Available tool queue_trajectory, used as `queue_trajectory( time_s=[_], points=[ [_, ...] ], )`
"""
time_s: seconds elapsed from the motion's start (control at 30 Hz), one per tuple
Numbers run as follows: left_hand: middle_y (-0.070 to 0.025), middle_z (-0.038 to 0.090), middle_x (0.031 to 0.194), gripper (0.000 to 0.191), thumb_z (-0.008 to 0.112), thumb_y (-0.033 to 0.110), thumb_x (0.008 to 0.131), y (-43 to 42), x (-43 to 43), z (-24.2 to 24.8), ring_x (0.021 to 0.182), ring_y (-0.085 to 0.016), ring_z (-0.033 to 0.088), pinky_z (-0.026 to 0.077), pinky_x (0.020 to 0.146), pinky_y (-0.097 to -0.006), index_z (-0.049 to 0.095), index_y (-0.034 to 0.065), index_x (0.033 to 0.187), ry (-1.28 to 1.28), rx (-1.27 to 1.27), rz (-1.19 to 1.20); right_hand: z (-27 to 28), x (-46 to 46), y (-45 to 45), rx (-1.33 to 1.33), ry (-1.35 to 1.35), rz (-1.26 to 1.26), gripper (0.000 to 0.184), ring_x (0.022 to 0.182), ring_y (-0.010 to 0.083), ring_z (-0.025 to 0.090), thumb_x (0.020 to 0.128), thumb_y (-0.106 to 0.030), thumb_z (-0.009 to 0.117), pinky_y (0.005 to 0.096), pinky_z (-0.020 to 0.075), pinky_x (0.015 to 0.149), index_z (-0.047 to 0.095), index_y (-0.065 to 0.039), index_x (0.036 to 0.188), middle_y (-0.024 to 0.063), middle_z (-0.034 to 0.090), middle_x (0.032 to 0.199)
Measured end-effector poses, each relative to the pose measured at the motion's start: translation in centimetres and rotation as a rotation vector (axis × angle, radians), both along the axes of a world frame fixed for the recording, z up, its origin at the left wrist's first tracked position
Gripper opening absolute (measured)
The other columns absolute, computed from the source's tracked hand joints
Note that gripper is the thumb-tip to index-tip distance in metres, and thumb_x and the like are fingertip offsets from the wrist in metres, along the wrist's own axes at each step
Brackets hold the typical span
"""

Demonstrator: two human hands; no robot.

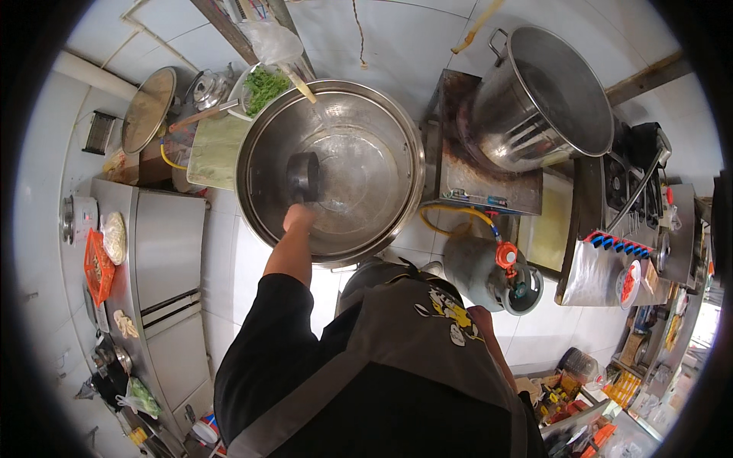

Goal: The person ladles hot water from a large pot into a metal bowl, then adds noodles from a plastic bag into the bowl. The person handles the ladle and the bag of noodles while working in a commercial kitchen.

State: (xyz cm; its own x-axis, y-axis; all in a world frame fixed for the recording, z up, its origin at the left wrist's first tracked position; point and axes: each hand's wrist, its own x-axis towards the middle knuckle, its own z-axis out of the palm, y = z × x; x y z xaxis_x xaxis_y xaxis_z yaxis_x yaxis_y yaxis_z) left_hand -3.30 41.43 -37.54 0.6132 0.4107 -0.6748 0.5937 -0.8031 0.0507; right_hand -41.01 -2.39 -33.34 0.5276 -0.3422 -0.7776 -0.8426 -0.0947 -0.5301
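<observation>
My left hand [298, 218] is closed around the handle of a dark metal ladle or dipper [303, 170], whose deep cup hangs over the left part of a wide, round stainless-steel basin [366, 194]. Ring marks and bright reflections show on the basin's bottom; whether it holds liquid I cannot tell. Down by my right side, beside the grey apron [401, 326], is my right hand [480, 316], partly hidden by the apron; its fingers do not show clearly. A gas cylinder [475, 272] stands just beyond it.
A tall steel stockpot [550, 86] tilts over a sooty stove [487, 183] at the right. Leafy greens [265, 89] lie in a white bowl behind the basin, under a wooden-handled tool [299, 83]. A steel cabinet [169, 246] stands left. The yellow gas hose [435, 224] loops beside the basin.
</observation>
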Motion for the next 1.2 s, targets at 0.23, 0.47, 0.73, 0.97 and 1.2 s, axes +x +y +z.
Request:
queue_trajectory(
  time_s=[0.23,0.47,0.73,0.97,1.2],
  points=[
    [-0.0173,0.066,0.103,0.034,0.058,0.019,0.083,-6.4,-1.5,-2.9,0.100,-0.025,0.065,0.054,0.076,-0.0366,0.062,-0.0015,0.109,0.091,-0.013,-0.213,-1.5,-2.4,0.8,-0.400,-0.162,0.603,0.023,0.077,0.0295,0.064,0.074,-0.025,0.056,0.0405,0.0505,0.071,0.070,-0.006,0.077,0.0145,0.067,0.082],
    [-0.0034,0.052,0.061,0.011,0.053,0.009,0.087,-4.9,-2.6,-0.9,0.051,-0.011,0.051,0.042,0.044,-0.0236,0.054,0.0034,0.078,0.168,-1.055,0.711,-3.8,-4.6,-1.4,-0.183,-0.078,0.311,0.018,0.063,0.0239,0.064,0.078,-0.015,0.057,0.0344,0.0529,0.056,0.066,-0.001,0.086,0.0134,0.067,0.077],
    [0.0010,0.047,0.058,0.015,0.055,0.011,0.085,-6.0,-4.8,8.8,0.047,-0.009,0.042,0.033,0.039,-0.0215,0.049,0.0086,0.072,0.104,-1.334,0.750,-7.6,-7.4,-4.2,0.105,-0.179,0.060,0.018,0.048,0.0221,0.060,0.082,-0.010,0.052,0.0306,0.0497,0.042,0.059,0.005,0.090,0.0171,0.065,0.073],
    [-0.0018,0.049,0.061,0.007,0.056,0.010,0.083,-9.7,-2.5,24.6,0.043,-0.010,0.043,0.032,0.036,-0.0239,0.053,0.0032,0.082,-0.201,-1.360,0.457,-8.6,-8.1,-5.5,0.214,-0.010,-0.187,0.017,0.046,0.0221,0.060,0.082,-0.008,0.051,0.0320,0.0495,0.040,0.060,0.006,0.086,0.0182,0.064,0.070],
    [-0.0029,0.050,0.061,0.019,0.057,0.011,0.085,-18.5,0.8,35.3,0.041,-0.011,0.042,0.034,0.037,-0.0252,0.051,-0.0023,0.098,-0.335,-1.367,0.152,-10.0,-11.4,-6.7,0.071,-0.223,0.061,0.019,0.046,0.0235,0.060,0.081,-0.009,0.050,0.0331,0.0495,0.040,0.060,0.007,0.082,0.0182,0.064,0.068]
  ],
)
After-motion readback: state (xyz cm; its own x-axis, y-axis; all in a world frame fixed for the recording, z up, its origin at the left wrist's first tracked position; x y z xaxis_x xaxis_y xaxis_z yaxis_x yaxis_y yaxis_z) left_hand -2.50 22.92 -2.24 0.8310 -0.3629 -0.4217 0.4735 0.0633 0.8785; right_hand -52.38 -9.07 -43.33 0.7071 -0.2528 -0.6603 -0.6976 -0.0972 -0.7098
